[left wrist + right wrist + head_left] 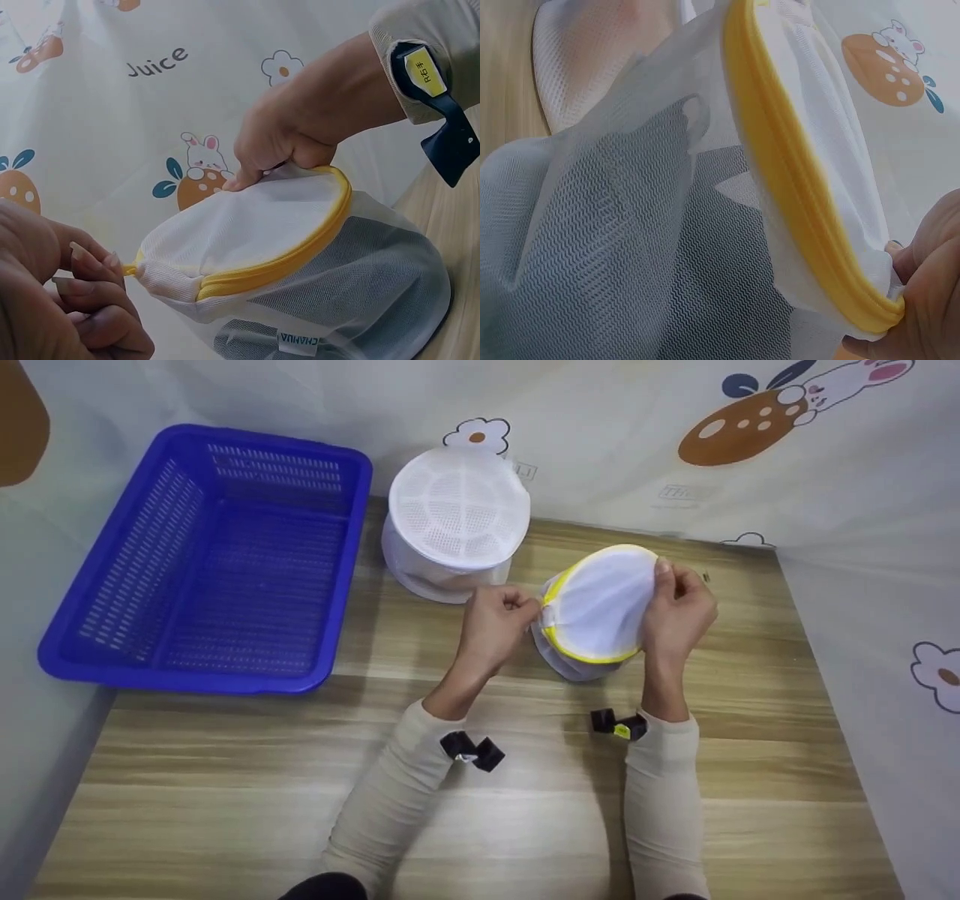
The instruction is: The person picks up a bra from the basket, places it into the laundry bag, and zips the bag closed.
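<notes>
A white mesh laundry bag (600, 604) with a yellow zipper (285, 274) round its top stands on the table, tilted. Its lid lies over the top, and something dark grey shows through the mesh side (720, 247). At the bag's left edge, my left hand (495, 622) pinches the small yellow zipper pull (130, 269) between thumb and fingers. My right hand (679, 611) grips the rim on the far right side, thumb on top. A small label (298, 343) sits on the bag's side.
A second white mesh bag (461, 510), round and upright, stands behind and left of my hands. Further left is a blue plastic basket (330, 660) with slotted walls. A printed cloth (600, 450) hangs behind the wooden table (750, 735).
</notes>
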The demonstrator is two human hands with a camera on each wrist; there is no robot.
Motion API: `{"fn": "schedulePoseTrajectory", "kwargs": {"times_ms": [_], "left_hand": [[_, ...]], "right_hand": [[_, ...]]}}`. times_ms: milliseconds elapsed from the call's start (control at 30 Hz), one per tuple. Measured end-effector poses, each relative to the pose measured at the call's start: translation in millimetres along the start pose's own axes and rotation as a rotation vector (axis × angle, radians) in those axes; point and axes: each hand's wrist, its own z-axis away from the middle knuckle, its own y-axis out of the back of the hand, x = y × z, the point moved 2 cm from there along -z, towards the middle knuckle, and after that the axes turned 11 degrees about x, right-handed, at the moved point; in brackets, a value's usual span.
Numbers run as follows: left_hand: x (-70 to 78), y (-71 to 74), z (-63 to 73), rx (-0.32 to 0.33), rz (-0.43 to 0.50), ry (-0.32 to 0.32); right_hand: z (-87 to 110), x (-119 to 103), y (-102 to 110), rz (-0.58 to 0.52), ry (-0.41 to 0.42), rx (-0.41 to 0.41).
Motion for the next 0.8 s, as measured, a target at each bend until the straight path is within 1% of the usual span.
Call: {"fn": "schedulePoseTrajectory", "kwargs": {"times_ms": [167,267,367,433,567,633,733,800], "left_hand": [[-1.1,-0.4,0.1,-0.007,-0.030,-0.018],[-1.5,-0.9,0.1,-0.008,-0.060,-0.036],[-2.3,-0.2,-0.5,0.000,-0.088,-0.058],[-2.3,1.3,-1.8,0.011,-0.105,-0.059],[-1.8,4.9,-6.2,0.011,-0.093,-0.043],[-2.0,6.0,-8.5,-0.003,-0.061,-0.039],[-3.7,6.6,-10.9,-0.029,-0.022,-0.045],[-4.8,6.6,-11.6,-0.055,-0.017,-0.054]], "right_hand": [[-1.7,0,1,-0.033,-0.005,0.005],[-2.6,1,1,-0.026,-0.022,0.009],[-2.8,2,0,-0.025,-0.034,-0.007],[-2.5,2,-1,-0.042,-0.045,-0.024],[-0.4,3,-5,-0.062,-0.060,-0.062],[0.4,4,-7,-0.058,-0.062,-0.074],[0.3,5,-8,-0.050,-0.093,-0.097],[-0.7,6,-8,-0.056,-0.121,-0.107]]}}
